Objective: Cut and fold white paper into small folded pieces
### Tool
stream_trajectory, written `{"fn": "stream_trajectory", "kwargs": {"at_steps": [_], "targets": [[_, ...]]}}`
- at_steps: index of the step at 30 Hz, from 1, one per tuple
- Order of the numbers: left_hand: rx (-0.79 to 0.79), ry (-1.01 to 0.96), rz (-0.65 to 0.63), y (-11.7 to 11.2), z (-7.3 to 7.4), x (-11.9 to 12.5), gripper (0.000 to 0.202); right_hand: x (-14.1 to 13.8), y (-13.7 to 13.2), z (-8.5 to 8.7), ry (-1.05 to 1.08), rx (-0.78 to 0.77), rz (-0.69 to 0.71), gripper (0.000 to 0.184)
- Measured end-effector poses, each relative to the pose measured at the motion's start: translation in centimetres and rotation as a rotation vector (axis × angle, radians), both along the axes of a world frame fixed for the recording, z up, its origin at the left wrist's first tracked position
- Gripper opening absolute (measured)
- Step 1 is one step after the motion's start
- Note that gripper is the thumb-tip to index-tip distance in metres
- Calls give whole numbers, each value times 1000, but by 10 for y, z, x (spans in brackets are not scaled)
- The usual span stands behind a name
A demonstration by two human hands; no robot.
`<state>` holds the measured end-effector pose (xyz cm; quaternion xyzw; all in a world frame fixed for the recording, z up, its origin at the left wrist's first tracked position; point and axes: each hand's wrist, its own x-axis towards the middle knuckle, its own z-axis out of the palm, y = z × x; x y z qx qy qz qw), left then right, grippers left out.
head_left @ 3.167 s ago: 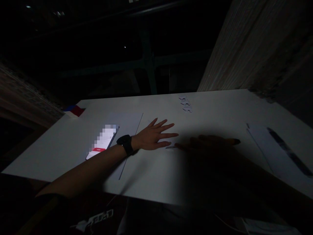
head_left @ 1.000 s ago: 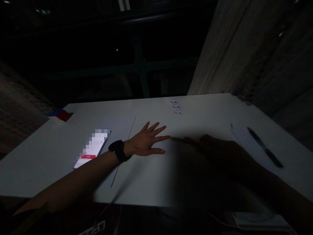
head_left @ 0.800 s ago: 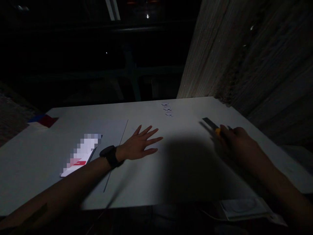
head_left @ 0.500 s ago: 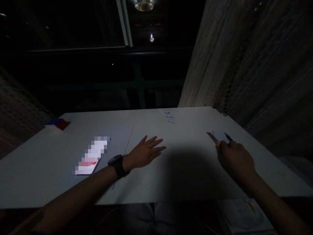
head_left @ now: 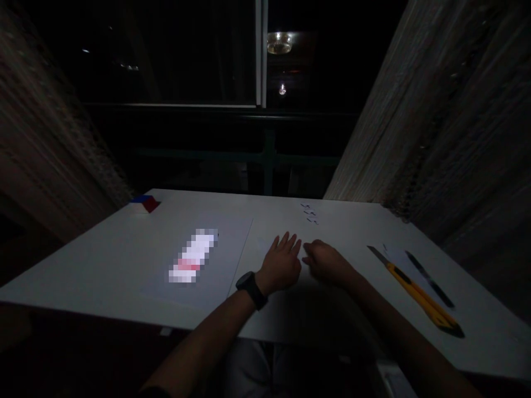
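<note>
My left hand point(head_left: 281, 265), with a dark watch point(head_left: 251, 289) on the wrist, lies on the white table point(head_left: 103, 260) with its fingers stretched forward and apart. Just right of it my right hand point(head_left: 327, 262) has its fingers curled and pressed together at the tabletop. Whatever it may pinch is hidden or too small to name. A yellow utility knife point(head_left: 418, 296) with its blade out lies to the right of my right hand, touched by neither hand. Beside the knife are a dark pen point(head_left: 430, 279) and a small white paper point(head_left: 400, 260).
To the left a lit phone point(head_left: 193, 257), its screen blurred, lies on a large white sheet point(head_left: 232, 237). A blue, red and white block point(head_left: 144, 203) sits at the far left corner. Small dark-marked pieces point(head_left: 309, 213) lie near the back edge. Curtains point(head_left: 373, 127) flank the dark window.
My right hand has let go of the utility knife, which now lies on the table, and has moved left beside my left hand. The camera view has shifted.
</note>
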<state>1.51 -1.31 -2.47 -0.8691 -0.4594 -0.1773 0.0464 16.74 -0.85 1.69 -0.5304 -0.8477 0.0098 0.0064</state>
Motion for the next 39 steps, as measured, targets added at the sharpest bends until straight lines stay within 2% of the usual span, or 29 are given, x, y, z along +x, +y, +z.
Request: {"fn": "stream_trajectory", "kwargs": {"at_steps": [3,6,9,13,17,21,23,26,29,33,36,39], "targets": [[16,-17,76,5,0,-11,50,-5,4,0,-75,-15,-47,35],[-47,-21,198,10,-4,-24,58,-6,6,-1,-76,-23,-130,44],[-131,-6,247,13,-11,-31,66,-6,9,-4,-61,-77,-159,45],[-145,-8,254,13,-15,-33,67,-3,15,-6,16,-89,-167,40],[-129,-22,232,13,-8,-39,57,10,25,-4,266,-134,-111,24],[-110,-111,111,13,7,-46,41,33,38,-6,548,-251,-91,25],[-175,-226,50,15,14,-48,39,45,42,-8,672,-265,-98,27],[-315,-427,60,19,19,-49,40,57,43,-9,779,-234,-136,29],[-420,-572,98,23,17,-50,42,66,42,-7,829,-245,-150,31],[-569,-756,69,26,14,-50,39,76,44,-9,979,-295,-175,36],[-666,-830,52,26,14,-48,36,81,49,-12,1116,-257,-232,38],[-665,-862,57,26,17,-48,33,85,53,-13,1260,-175,-319,37]]}}
